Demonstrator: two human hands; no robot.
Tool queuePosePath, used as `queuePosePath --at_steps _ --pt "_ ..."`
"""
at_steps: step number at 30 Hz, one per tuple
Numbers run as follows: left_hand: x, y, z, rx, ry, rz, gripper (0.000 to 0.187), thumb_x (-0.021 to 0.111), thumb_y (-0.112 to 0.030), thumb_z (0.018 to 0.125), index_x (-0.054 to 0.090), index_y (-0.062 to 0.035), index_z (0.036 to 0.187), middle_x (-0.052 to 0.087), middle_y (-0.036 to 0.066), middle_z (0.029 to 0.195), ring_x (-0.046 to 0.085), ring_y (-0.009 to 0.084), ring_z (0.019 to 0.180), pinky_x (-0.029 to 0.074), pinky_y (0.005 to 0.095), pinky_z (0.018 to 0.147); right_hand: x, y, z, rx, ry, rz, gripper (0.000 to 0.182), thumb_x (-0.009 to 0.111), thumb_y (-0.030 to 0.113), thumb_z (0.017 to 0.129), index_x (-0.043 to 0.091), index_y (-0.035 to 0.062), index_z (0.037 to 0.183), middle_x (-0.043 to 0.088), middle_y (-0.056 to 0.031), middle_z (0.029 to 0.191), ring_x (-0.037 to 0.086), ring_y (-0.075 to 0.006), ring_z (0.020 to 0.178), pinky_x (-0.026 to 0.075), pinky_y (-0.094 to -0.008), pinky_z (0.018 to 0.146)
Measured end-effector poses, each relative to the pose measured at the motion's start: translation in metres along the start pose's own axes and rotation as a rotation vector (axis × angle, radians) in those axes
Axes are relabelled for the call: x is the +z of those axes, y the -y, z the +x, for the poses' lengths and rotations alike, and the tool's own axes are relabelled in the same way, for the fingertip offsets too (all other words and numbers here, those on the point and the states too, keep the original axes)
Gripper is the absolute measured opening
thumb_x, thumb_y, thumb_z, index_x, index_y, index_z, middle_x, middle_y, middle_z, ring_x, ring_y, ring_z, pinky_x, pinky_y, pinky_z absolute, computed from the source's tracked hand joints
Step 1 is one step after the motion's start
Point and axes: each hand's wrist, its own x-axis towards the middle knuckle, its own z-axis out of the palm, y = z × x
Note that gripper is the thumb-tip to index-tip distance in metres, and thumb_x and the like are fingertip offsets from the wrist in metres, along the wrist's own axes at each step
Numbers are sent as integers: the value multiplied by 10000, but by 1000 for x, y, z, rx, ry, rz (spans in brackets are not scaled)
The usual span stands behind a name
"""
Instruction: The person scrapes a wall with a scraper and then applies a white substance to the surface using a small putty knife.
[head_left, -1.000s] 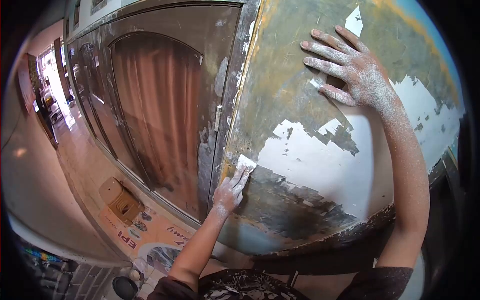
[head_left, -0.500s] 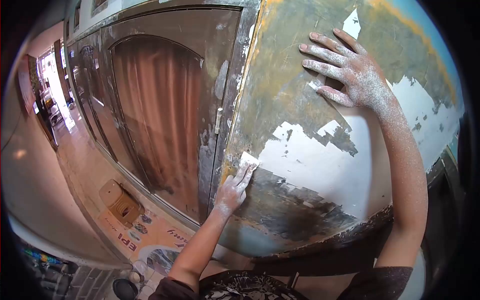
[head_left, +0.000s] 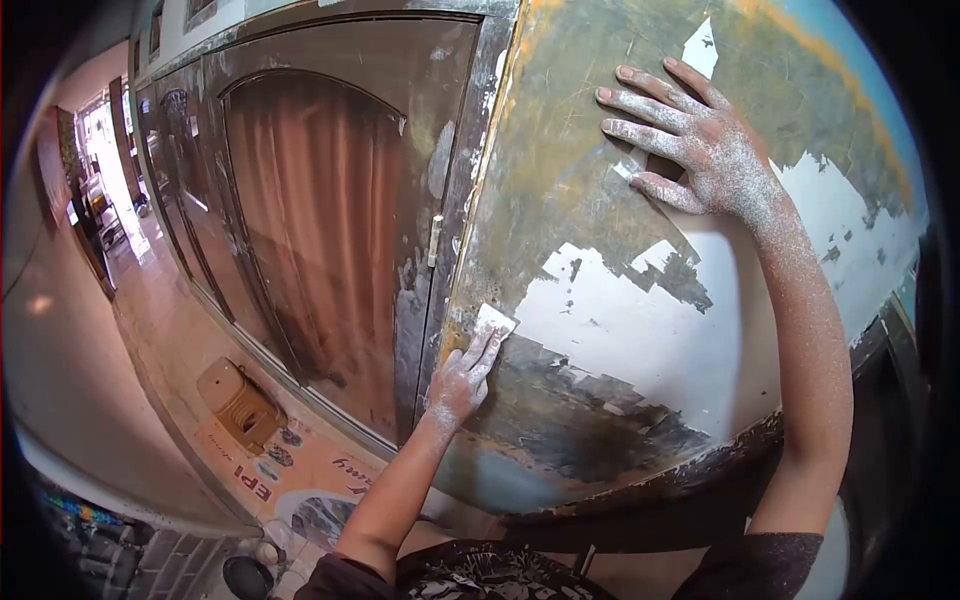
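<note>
L hand pressing white pad to wall, R hand flat on it higher up.
Near to far: dark printed shirt [head_left: 510, 575], btm ctr. L hand [head_left: 458, 388], ctr, dusted w/ white powder, fingers close together, holding white pad [head_left: 494, 322] flat to wall [head_left: 560, 215], at L edge of big white patch [head_left: 640, 325]. R hand [head_left: 725, 150], upper R, also powdery, fingers spread wide, palm side to wall, nothing gripped; small white spot nr thumb tip. Beyond wall edge, dark door [head_left: 425, 130] w/ reddish curtain [head_left: 320, 200], upper L-ctr. Lower L: brown stool [head_left: 240, 408] by orange banner [head_left: 285, 470]. Bright opening [head_left: 103, 150], far upper L.
</note>
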Motion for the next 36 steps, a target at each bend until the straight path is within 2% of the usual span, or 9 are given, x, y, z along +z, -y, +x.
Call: queuePosePath --at_steps 9,13,24,26,27,29,36 --pt "-1 5 -1 29 -51 5 779 631 -53 747 545 -187 1510 452 -26 1624 589 268 761 572 370 660 3 -1 -1 10 6 -22 544 691 476 922 615 284 1425 457 103 1605 380 -147 1509 235 -456 1311" --pt "-11 1 9 18 -35 -19 778 633 -64 754 545 -212 1513 458 -36 1620 601 275 752 583 366 683 4 -3 0 -8 -2 -10 540 690 474 923 620 277 1421 461 97 1603 385 -152 1508 239 -463 1308" --pt "-12 1 10 29 -62 -11 763 635 -63 756 558 -206 1502 474 -27 1609 604 266 740 578 371 659 4 -2 -1 -19 -23 -4 512 706 438 917 643 252 1390 472 86 1597 399 -159 1500 254 -468 1301" --pt "-9 1 9 -10 -15 17 740 629 -24 723 606 -160 1449 511 31 1580 655 287 830 585 376 744 4 -2 -2 0 -18 2 515 704 430 917 641 248 1394 472 86 1597 399 -161 1500 252 -467 1302" --pt "-10 0 12 -7 -18 17 740 629 -24 723 606 -160 1449 511 31 1580 655 287 830 585 376 744 3 -3 -1 1 -19 -2 515 704 430 917 641 248 1394 472 86 1597 399 -161 1500 252 -467 1302" --pt "-13 -1 16 23 -58 -35 756 633 -60 756 558 -187 1498 477 -20 1606 601 272 745 576 373 665 3 -3 -1 -5 -15 26 511 700 433 920 641 247 1393 472 85 1597 399 -162 1500 253 -466 1301" --pt "-13 0 19 18 -25 -17 765 621 -50 762 542 -183 1511 475 -10 1606 618 284 786 583 387 706 3 -2 -1 -2 -27 3 512 700 438 918 644 251 1391 481 85 1591 401 -164 1499 257 -469 1299"
